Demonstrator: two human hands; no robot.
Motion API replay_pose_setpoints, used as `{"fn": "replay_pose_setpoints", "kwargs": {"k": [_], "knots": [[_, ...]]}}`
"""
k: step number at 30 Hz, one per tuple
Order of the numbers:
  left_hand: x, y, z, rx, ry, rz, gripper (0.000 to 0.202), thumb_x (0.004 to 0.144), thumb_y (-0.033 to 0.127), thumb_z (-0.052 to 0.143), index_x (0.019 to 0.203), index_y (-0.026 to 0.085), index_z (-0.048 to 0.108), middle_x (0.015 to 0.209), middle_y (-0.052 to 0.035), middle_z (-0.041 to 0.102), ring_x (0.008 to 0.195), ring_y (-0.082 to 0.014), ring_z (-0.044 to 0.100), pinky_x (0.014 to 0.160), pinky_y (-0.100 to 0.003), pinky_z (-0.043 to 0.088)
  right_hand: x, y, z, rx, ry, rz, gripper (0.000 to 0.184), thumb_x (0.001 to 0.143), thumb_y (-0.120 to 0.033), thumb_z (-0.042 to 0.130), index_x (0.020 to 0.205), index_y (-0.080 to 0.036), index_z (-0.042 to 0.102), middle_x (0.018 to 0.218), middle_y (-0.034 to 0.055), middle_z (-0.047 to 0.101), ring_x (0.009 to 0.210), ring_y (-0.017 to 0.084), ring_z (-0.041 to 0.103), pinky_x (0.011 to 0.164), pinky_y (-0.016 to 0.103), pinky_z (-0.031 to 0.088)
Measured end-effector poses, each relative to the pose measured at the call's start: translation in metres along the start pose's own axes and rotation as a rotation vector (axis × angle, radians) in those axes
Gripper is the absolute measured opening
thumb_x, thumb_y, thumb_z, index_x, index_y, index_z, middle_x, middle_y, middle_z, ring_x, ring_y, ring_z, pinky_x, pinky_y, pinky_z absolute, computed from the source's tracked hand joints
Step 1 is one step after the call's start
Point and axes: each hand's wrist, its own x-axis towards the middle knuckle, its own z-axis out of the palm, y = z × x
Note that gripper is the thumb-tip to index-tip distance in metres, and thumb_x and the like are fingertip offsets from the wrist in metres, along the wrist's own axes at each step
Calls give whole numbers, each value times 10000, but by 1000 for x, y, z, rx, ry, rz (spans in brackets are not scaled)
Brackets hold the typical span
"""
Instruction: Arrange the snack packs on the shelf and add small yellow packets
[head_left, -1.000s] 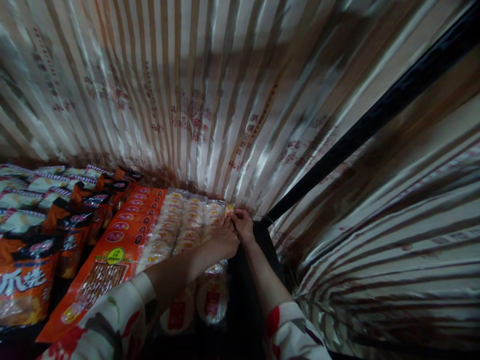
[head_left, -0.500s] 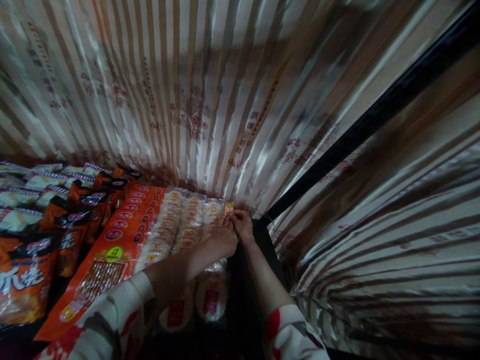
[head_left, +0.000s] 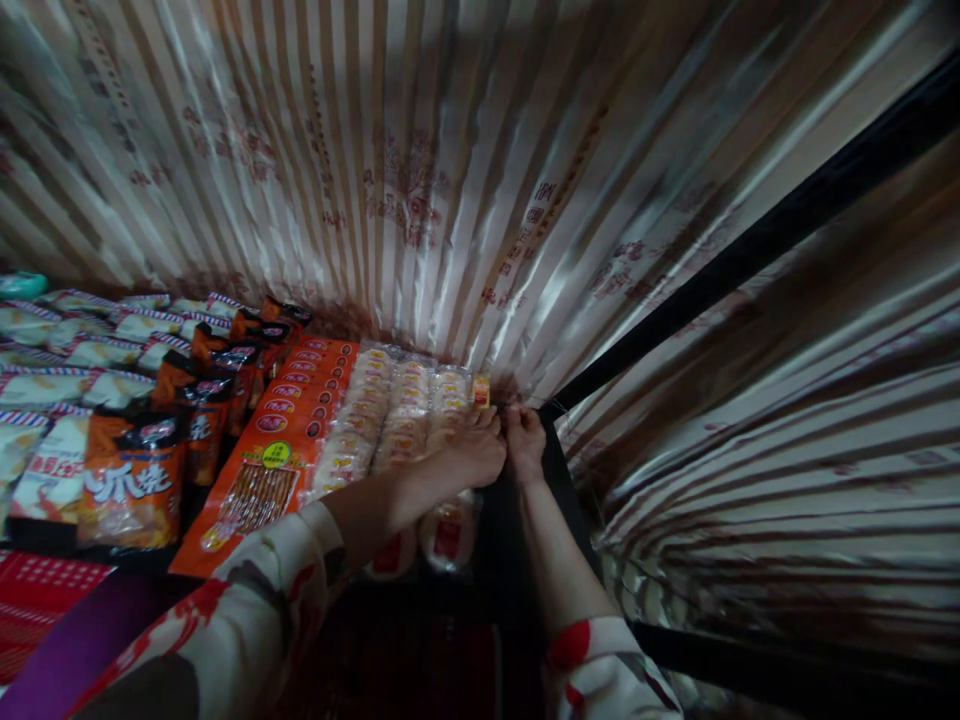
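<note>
My left hand (head_left: pixel 476 447) reaches over the last row of clear-wrapped round pastries (head_left: pixel 451 393). Its fingers lie fairly flat, with the tips at the lower edge of a small yellow-and-orange packet (head_left: pixel 481 389) at the row's far end. Beside it, a little to the right, is my right hand (head_left: pixel 526 440), with fingers curled and thumb pressed in above the black tabletop (head_left: pixel 559 505). Whatever it pinches, if anything, is too dark and small to make out.
Orange packs (head_left: pixel 300 385) overlap in a row left of the pastries. Further left stand orange-and-black snack bags (head_left: pixel 131 490) and white striped-edge bags (head_left: pixel 105 352). A pleated foil-like curtain (head_left: pixel 420 180) hangs close behind, and a black pole (head_left: pixel 712 270) slants up from the table's corner.
My right hand has come away from the small packet, opening a gap between my hands. My left hand stays by the packet. The view has shifted, showing more at the left and bottom.
</note>
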Motion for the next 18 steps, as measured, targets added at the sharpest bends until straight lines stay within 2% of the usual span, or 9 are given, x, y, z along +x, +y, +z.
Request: {"fn": "replay_pose_setpoints", "kwargs": {"k": [3, 6, 10, 13, 16, 18], "knots": [[-18, 12, -8, -47, -4, 30, 352, 869, 146, 457, 1147, 17, 631, 1301, -194, 560, 1326, -305, 391, 1101, -405, 333, -29, -8, -13, 93, 46, 19, 413, 711, -527, 582, 927, -176, 608, 870, 37, 672, 745, 150, 616, 730, 299, 488], [-45, 25, -15, -114, 21, 58, 302, 853, 95, 449, 1073, 27, 643, 1102, -170, 649, 1093, -255, 568, 983, -360, 443, -69, -22, -25, 132, 70, 17, 399, 730, -515, 591, 938, -175, 596, 889, 40, 657, 752, 137, 610, 733, 288, 486], [-90, 46, -16, -210, 71, 107, 287, 892, 94, 408, 1050, 50, 643, 1040, -140, 665, 974, -224, 605, 911, -338, 477, -131, -41, -39, 99, 91, 40, 370, 776, -518, 575, 931, -182, 597, 818, 28, 647, 734, 138, 605, 712, 276, 480], [-127, 63, -3, -276, 85, 89, 281, 917, 134, 406, 1073, 59, 627, 1020, -136, 664, 958, -224, 613, 903, -344, 487, -177, -48, -48, 80, 86, 53, 346, 786, -521, 570, 894, -194, 599, 777, 18, 643, 719, 142, 601, 703, 268, 473], [-168, 75, 20, -376, 145, 101, 289, 926, 161, 394, 1095, 59, 605, 1113, -157, 636, 1064, -231, 580, 968, -341, 464, -220, -45, -60, 54, 64, 83, 329, 779, -526, 579, 870, -210, 600, 717, -4, 623, 666, 142, 579, 671, 263, 462], [-197, 80, 37, -461, 90, 116, 297, 905, 176, 443, 1153, 75, 572, 1131, -150, 636, 1072, -227, 581, 950, -342, 486, -248, -38, -69, -16, -6, 104, 336, 788, -543, 557, 840, -217, 619, 682, -2, 622, 655, 156, 582, 652, 267, 461]]}}
